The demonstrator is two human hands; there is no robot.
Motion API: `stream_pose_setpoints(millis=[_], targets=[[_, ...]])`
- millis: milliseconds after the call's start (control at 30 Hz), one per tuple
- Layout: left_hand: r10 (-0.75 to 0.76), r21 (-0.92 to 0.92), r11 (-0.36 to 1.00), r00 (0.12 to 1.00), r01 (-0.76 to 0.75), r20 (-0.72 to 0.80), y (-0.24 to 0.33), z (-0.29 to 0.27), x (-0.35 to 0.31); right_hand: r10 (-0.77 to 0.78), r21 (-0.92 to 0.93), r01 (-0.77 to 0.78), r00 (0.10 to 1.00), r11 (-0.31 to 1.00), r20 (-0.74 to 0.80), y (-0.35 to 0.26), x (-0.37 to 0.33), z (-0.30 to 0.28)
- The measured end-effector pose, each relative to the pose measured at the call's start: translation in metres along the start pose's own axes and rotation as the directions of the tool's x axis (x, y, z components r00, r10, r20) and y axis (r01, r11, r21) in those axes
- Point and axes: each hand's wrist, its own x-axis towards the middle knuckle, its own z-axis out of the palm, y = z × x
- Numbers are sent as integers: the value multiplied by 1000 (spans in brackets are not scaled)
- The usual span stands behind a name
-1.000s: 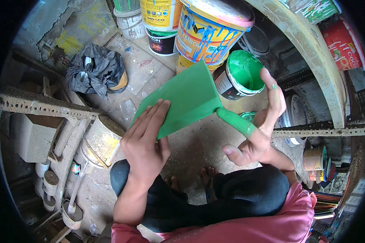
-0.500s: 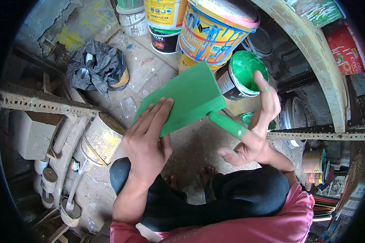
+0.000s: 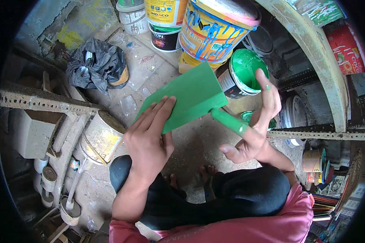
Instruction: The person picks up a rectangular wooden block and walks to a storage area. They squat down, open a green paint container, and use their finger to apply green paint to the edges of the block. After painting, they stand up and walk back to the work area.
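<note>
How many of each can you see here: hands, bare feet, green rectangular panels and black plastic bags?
Hands: 2, left hand and right hand
Bare feet: 2, partly hidden
Green rectangular panel: 1
Black plastic bag: 1
Total: 6

Soft light cast a dim shadow on the near floor (image 3: 190, 143); fisheye distortion bowed the right shelf beam (image 3: 318, 56), and blackness ringed the view.
</note>
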Motion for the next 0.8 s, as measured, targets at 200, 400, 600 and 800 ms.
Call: stream_pose_setpoints(millis=[200,400,600,800], targets=[[-29,-13,1000,1000,29,8,-3,0,-4,-2,68,8,997,998,-83,0,-1,5],[-33,-24,999,999,33,9,-3,0,-4,-34,-16,34,999,999,29,0,-1,1],[-25,-25,999,1000,25,7,-2,-1,-3,20,-50,-24,997,998,-76,-1,-3,14],[-52,-37,998,998,53,25,-3,-1,-5,9,-13,-12,982,1000,-186,5,-14,19]])
